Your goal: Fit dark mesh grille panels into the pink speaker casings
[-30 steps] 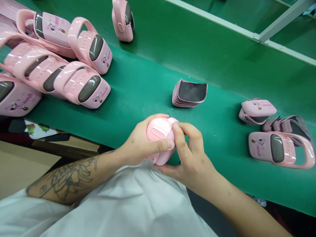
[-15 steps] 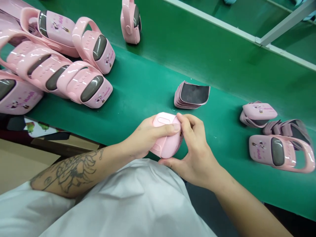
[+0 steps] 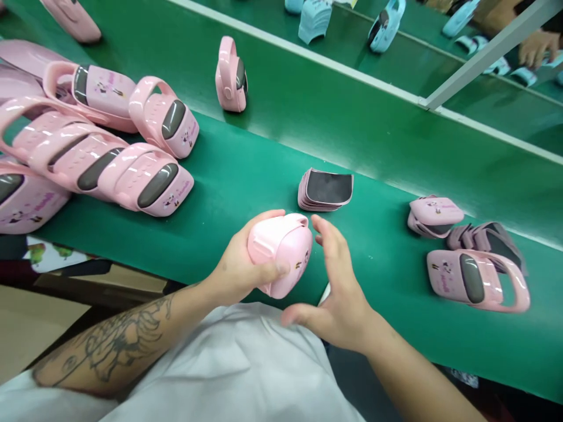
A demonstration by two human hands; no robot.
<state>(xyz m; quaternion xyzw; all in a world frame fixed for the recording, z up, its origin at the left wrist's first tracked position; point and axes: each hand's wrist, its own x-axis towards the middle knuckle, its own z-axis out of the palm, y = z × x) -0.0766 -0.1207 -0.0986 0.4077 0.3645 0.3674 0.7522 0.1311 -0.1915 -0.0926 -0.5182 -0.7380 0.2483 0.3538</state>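
My left hand [image 3: 240,261] is wrapped round a rounded pink plastic casing [image 3: 288,258] above the table's front edge. The casing is tilted, with a small printed picture on its right-hand face; its handle and underside are mostly hidden. Just to the right, my right hand [image 3: 338,287] is open, thumb and fingers apart and clear of the casing. A thin white sliver [image 3: 324,294] shows beside its palm; what it belongs to is hidden. Beyond both hands lies a stack of curved pink panels with dark inner faces [image 3: 329,187].
Handled pink casings with dark windows [image 3: 158,187] crowd the left; one stands alone [image 3: 231,76] at the back. To the right are another handled casing [image 3: 472,281] and loose panels [image 3: 497,240]. Past a pale rail [image 3: 308,55], a person's hand [image 3: 539,50] appears near blue parts.
My right hand has let go of the pink casing and moved slightly away, its fingers spreading. The casing has turned in my left hand, showing more of its printed face. The view has shifted.
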